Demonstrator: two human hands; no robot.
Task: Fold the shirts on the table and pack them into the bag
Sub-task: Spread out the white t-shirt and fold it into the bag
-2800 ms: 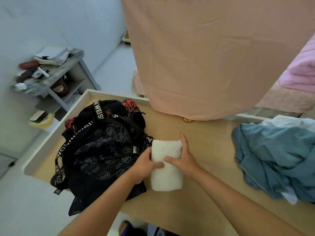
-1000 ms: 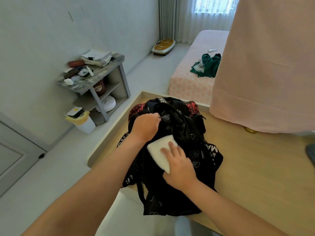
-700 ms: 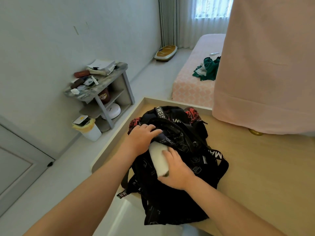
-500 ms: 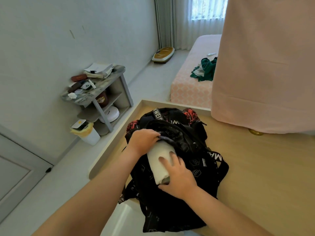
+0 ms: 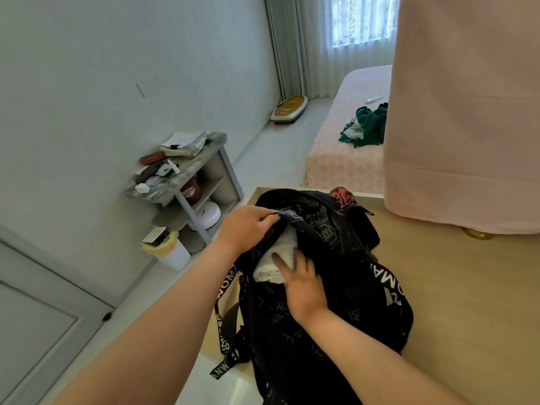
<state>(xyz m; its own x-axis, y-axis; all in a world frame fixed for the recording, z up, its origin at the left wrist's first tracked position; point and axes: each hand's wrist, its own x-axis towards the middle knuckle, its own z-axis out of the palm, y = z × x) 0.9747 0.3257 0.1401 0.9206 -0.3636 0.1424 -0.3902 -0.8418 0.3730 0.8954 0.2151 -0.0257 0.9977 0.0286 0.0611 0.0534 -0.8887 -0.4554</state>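
Observation:
A black bag [image 5: 336, 290] with white lettered straps lies on the wooden table [image 5: 467, 287], near its left edge. My left hand [image 5: 248, 226] grips the edge of the bag's opening and holds it up. A folded white shirt [image 5: 277, 258] sits partly inside the opening. My right hand [image 5: 301, 282] presses on the shirt's near end, its fingertips reaching into the bag and partly hidden. Red fabric [image 5: 342, 195] shows at the bag's far end.
A pink cloth [image 5: 467, 112] hangs over the table's far right. Left of the table, on the floor, stand a cluttered grey side shelf [image 5: 187, 176] and a small white bin [image 5: 169, 249]. A pink bed [image 5: 347, 135] with green clothes [image 5: 368, 127] lies beyond.
The folded white shirt went from the table onto the bag and then deeper into its opening. My left hand moved from the shirt to the bag's edge. The view turned left.

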